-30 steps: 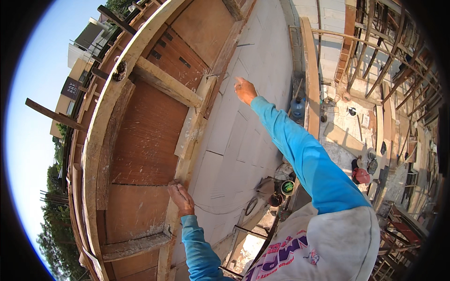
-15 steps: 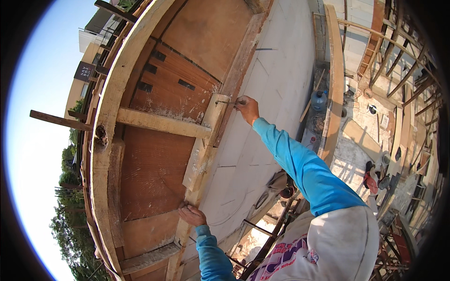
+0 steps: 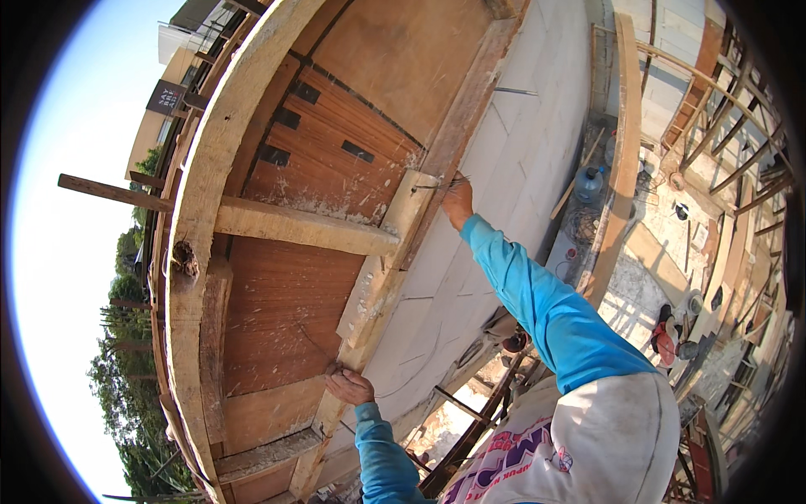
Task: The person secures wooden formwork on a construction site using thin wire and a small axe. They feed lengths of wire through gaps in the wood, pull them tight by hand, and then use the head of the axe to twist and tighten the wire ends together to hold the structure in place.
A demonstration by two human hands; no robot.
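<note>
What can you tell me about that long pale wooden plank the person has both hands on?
The long pale wooden plank is rough timber, streaked with dried grey-white splatter. It runs slanted up the picture along the edge of the reddish-brown plywood panel, beside the light grey block wall. A shorter pale wooden crosspiece meets it near its upper part. The left hand grips its lower part; the right hand rests at its top end, holding something thin I cannot make out.

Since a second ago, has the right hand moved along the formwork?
Yes. The right hand has gone from the grey block wall over to the wooden upright.
</note>
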